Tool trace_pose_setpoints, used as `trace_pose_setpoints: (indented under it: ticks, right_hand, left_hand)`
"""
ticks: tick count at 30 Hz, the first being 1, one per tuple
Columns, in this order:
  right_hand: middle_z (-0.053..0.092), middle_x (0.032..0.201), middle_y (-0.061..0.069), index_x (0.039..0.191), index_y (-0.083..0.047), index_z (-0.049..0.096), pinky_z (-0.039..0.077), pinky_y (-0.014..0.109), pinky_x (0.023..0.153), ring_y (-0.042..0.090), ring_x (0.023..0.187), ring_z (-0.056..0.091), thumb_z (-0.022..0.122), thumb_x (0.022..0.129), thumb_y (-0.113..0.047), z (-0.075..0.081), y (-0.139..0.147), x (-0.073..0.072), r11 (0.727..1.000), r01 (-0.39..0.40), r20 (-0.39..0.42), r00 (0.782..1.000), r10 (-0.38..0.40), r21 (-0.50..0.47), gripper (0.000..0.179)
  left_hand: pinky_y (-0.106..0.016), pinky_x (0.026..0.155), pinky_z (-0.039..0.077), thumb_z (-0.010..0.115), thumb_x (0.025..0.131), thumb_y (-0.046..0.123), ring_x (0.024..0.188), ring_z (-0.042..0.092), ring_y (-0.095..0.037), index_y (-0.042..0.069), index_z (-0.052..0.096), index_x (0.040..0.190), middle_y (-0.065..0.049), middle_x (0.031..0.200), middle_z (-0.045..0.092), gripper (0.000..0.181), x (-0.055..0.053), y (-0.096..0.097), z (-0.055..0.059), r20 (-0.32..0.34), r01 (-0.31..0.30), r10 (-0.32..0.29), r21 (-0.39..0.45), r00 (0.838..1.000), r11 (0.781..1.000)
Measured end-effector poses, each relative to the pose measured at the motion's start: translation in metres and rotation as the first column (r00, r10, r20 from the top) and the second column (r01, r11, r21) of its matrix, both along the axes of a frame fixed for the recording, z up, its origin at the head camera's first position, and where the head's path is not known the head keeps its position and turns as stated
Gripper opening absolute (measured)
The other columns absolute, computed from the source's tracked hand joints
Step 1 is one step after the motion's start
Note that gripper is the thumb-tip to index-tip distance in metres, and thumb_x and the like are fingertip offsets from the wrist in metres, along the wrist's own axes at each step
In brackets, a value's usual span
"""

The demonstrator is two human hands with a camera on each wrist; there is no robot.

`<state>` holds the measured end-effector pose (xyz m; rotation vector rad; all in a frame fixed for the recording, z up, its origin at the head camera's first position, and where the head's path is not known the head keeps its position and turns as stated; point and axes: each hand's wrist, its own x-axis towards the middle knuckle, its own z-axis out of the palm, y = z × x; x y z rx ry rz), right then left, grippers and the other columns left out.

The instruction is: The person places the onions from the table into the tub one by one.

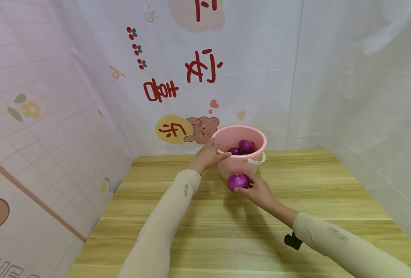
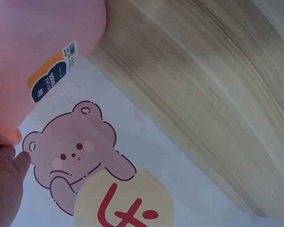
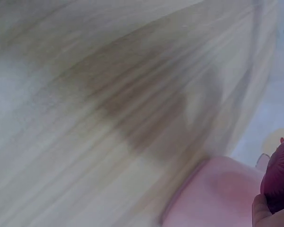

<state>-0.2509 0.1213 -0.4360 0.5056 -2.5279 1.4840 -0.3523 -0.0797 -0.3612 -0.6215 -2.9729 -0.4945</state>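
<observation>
A pink bucket (image 1: 238, 166) with a white handle (image 1: 257, 160) stands at the back of the table, and two purple onions (image 1: 246, 146) show inside it. My left hand (image 1: 208, 154) grips the bucket's rim on its left side; in the left wrist view its fingers (image 2: 4, 158) are at the rim's edge. In front of the bucket, my right hand (image 1: 259, 190) holds another purple onion (image 1: 238, 182) between thumb and fingers, above the tabletop. Only part of this onion (image 3: 280, 175) enters the right wrist view, beside the bucket wall.
The wood-grain table (image 1: 219, 239) reaches back to a white printed cloth (image 1: 261, 88) hanging behind the bucket. Similar cloth hangs along the left and right sides. A label (image 2: 52, 75) is stuck on the bucket's side. A black device (image 1: 293, 241) hangs under the right wrist.
</observation>
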Motion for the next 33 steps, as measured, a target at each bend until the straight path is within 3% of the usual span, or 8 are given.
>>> trace_pose_setpoints:
  ticks: [8, 14, 21, 27, 33]
  right_hand:
    - [0.052, 0.12, 0.009, 0.127, -0.015, 0.05, 0.05, 0.039, 0.079, 0.025, 0.101, 0.056, 0.077, 0.073, -0.029, 0.022, 0.006, 0.003, 0.999, -0.026, -0.036, 0.999, 0.025, -0.026, 0.063]
    - [0.054, 0.12, 0.014, 0.131, -0.006, 0.047, 0.05, 0.037, 0.078, 0.028, 0.101, 0.058, 0.075, 0.073, -0.034, 0.039, 0.01, 0.005, 0.999, 0.002, -0.014, 1.0, -0.003, -0.046, 0.07]
    - [0.049, 0.125, 0.014, 0.133, -0.009, 0.043, 0.05, 0.039, 0.079, 0.032, 0.106, 0.054, 0.073, 0.074, -0.04, 0.063, 0.018, 0.003, 0.998, 0.035, 0.027, 0.999, -0.034, -0.055, 0.073]
    - [0.046, 0.128, 0.016, 0.136, -0.005, 0.038, 0.047, 0.04, 0.084, 0.031, 0.109, 0.052, 0.072, 0.076, -0.038, 0.082, 0.022, -0.007, 0.994, 0.038, 0.019, 0.999, -0.036, -0.099, 0.077]
    - [0.05, 0.123, 0.012, 0.134, -0.007, 0.043, 0.048, 0.037, 0.083, 0.024, 0.108, 0.053, 0.072, 0.076, -0.04, 0.093, 0.031, -0.023, 0.987, 0.106, -0.039, 0.993, -0.112, -0.118, 0.073]
  left_hand:
    - [-0.041, 0.107, 0.017, 0.033, 0.08, 0.073, 0.135, 0.012, -0.028, 0.007, 0.032, 0.141, -0.014, 0.149, 0.012, 0.089, 0.0, -0.001, 0.001, 0.007, 0.0, 0.0, -0.004, 1.0, 1.0]
    - [-0.041, 0.107, 0.018, 0.035, 0.082, 0.07, 0.135, 0.013, -0.028, 0.009, 0.032, 0.141, -0.014, 0.149, 0.012, 0.085, 0.002, -0.001, 0.002, -0.002, 0.005, -0.005, 0.001, 1.0, 1.0]
    - [-0.042, 0.106, 0.019, 0.037, 0.082, 0.069, 0.135, 0.013, -0.027, 0.009, 0.033, 0.14, -0.013, 0.149, 0.012, 0.084, 0.003, -0.002, 0.002, 0.01, 0.008, -0.008, 0.022, 1.0, 1.0]
    - [-0.042, 0.105, 0.023, 0.039, 0.081, 0.069, 0.134, 0.018, -0.026, 0.01, 0.032, 0.14, -0.012, 0.149, 0.012, 0.084, 0.002, -0.001, 0.002, 0.003, 0.013, -0.014, 0.036, 1.0, 0.999]
    - [-0.04, 0.107, 0.017, 0.037, 0.081, 0.07, 0.136, 0.01, -0.025, 0.008, 0.03, 0.142, -0.013, 0.15, 0.009, 0.087, 0.001, -0.001, 0.001, 0.022, 0.01, -0.011, 0.018, 1.0, 1.0]
